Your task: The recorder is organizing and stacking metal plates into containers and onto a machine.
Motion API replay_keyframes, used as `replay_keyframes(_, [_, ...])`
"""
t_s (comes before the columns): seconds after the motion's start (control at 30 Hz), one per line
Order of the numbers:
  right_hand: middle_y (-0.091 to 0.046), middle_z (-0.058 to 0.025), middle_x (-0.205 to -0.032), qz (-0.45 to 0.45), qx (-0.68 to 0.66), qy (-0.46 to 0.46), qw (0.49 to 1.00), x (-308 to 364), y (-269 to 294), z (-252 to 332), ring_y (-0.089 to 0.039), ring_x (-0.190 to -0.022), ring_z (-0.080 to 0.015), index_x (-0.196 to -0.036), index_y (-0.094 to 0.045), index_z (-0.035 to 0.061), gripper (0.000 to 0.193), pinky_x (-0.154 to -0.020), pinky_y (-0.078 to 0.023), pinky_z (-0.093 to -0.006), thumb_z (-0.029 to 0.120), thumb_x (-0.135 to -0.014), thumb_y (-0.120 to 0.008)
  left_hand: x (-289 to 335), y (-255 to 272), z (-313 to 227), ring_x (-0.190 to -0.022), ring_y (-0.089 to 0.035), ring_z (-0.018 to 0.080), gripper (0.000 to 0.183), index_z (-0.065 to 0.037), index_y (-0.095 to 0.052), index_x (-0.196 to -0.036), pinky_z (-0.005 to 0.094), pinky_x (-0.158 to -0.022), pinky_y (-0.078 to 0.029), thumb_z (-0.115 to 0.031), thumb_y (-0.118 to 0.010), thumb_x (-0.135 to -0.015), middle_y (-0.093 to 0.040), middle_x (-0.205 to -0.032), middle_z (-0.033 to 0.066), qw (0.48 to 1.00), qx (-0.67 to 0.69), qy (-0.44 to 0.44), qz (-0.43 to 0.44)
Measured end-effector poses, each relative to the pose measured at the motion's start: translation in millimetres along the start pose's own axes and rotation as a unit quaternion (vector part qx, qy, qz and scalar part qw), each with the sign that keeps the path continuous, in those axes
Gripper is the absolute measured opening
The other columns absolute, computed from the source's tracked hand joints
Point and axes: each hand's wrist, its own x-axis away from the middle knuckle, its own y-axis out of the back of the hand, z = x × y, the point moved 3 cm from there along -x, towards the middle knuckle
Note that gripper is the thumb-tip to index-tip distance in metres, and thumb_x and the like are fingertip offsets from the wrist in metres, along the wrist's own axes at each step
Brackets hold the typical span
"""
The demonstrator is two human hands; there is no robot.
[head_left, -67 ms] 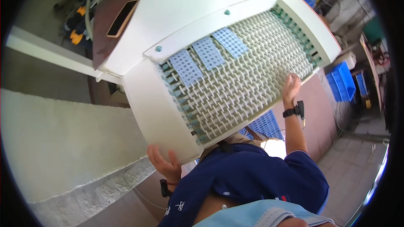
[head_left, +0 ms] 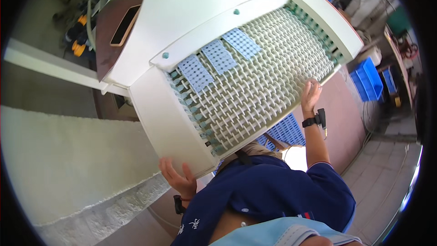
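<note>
A white conveyor machine (head_left: 157, 118) stands before me, its bed filled with rows of white disc rollers (head_left: 268, 91). Three light-blue perforated panels lie side by side on the rollers toward the far left: a left panel (head_left: 195, 73), a middle panel (head_left: 219, 57) and a right panel (head_left: 241, 43). My left hand (head_left: 178, 181) rests with spread fingers on the near left corner of the white housing, holding nothing. At the near right edge of the bed, my right hand (head_left: 311, 95) lies with fingers stretched along the rim, touching neither panel nor tool.
A phone (head_left: 125, 26) lies on a brown surface left of the machine. Blue plastic bins (head_left: 367, 80) stand at the right, and a blue slatted crate (head_left: 287, 132) is below the near edge. A pale wall ledge (head_left: 82, 159) runs along the left.
The view has shifted a little, so the machine and panels appear slightly farther left. Both hands keep their places on the machine.
</note>
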Motion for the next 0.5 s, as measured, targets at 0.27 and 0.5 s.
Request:
replay_keyframes(0.27, [-0.057, -0.0150, -0.093, -0.012, 0.086, -0.146, 0.986, 164.6, 98.3, -20.3, -0.050, -0.089, -0.0338, -0.090, -0.054, 0.0024, 0.010, -0.080, -0.039, -0.0426, 0.009, -0.083, -0.057, 17.4, -18.0, -0.9, -0.117, -0.040, 0.0408, 0.040, 0.006, -0.047, -0.115, 0.0483, -0.100, -0.030, -0.020, -0.054, -0.085, -0.042, -0.124, 0.0255, 0.991, 0.045, -0.120, 0.024])
replay_keyframes(0.5, [-0.058, -0.0165, -0.094, 0.113, 0.188, -0.353, 0.909, 366.4, 209.8, -33.5, -0.051, -0.091, -0.0349, -0.092, -0.057, 0.0041, 0.016, -0.082, -0.040, -0.0420, 0.017, -0.083, -0.058, 23.4, -16.4, -11.6, -0.115, -0.043, 0.0381, 0.035, 0.005, -0.048, -0.112, 0.0471, -0.097, -0.033, -0.016, -0.056, -0.086, -0.045, -0.122, 0.0236, 0.979, 0.057, -0.195, 0.010])
